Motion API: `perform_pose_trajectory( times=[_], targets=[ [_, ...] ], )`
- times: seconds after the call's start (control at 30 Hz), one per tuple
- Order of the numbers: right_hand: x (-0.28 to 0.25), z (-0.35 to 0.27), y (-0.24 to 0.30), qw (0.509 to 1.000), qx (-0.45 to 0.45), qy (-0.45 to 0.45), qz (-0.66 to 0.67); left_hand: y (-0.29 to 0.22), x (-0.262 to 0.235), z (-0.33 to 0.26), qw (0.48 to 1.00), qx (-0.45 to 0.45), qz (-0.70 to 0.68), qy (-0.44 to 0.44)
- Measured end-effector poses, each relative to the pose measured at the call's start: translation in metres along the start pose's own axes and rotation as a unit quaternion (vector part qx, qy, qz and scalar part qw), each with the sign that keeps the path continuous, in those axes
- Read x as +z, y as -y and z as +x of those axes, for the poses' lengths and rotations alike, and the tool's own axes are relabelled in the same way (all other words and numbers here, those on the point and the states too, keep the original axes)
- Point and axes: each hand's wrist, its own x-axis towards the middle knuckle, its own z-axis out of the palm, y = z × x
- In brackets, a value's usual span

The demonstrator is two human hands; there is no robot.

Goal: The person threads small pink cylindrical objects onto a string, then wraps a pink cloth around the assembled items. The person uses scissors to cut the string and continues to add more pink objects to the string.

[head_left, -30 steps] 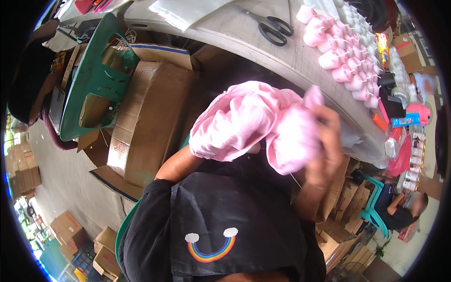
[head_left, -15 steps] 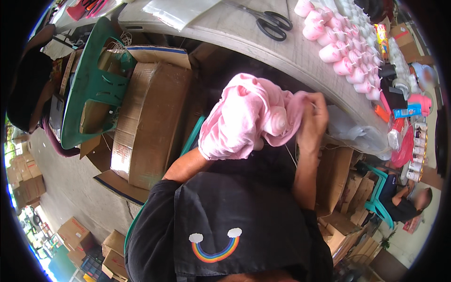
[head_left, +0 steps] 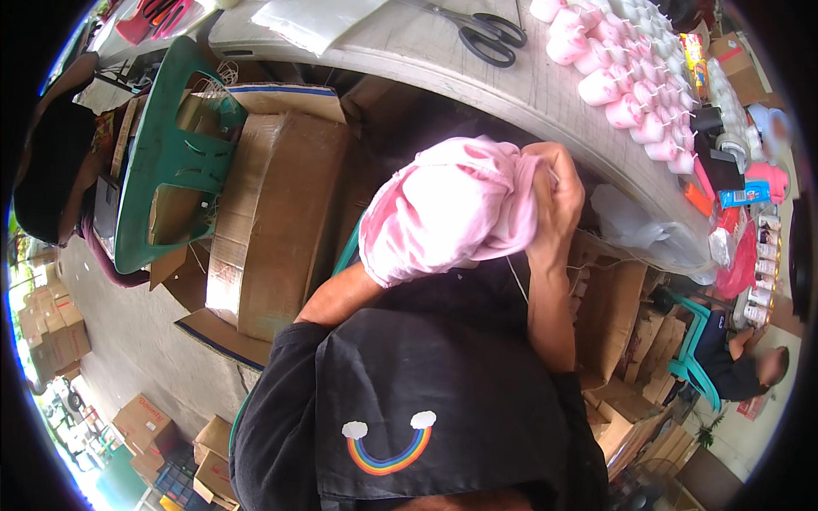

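Apparently to keep it gathered, the right hand [head_left: 558, 198] grips one side of the pink cloth [head_left: 443, 204] in curled fingers before the dark apron [head_left: 452, 383], near the table [head_left: 511, 95], while the cloth swallows the left hand, whose grip I cannot tell.

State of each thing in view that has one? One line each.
pink cloth: bunched
left hand: hidden by cloth
right hand: closed on cloth
scissors: lying on table, tips not visible
pink candles: unlit
large cardboard box: flaps open
clear plastic bag: crumpled
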Motion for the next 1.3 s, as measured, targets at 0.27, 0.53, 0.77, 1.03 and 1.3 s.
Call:
perform_pose_trajectory(
  times=[0.27,0.53,0.77,1.03,1.3],
  targets=[
    [-0.011,-0.003,0.03,0.987,-0.125,0.027,0.093,0.0,-0.005,0.009,1.0,0.012,0.019,-0.005],
    [-0.01,-0.022,0.021,0.975,-0.192,0.002,-0.117,-0.006,0.007,0.01,0.975,-0.063,-0.208,0.04],
    [-0.012,-0.021,0.042,0.95,-0.28,0.061,-0.126,-0.014,0.012,0.008,0.994,-0.046,-0.093,0.024],
    [-0.006,0.006,0.002,0.993,0.022,-0.061,-0.097,-0.007,0.01,-0.007,0.998,-0.048,-0.012,0.043],
    [-0.019,-0.024,0.036,0.971,-0.205,0.0,-0.122,0.003,0.006,0.008,0.998,-0.047,0.009,0.045]
  ],
)
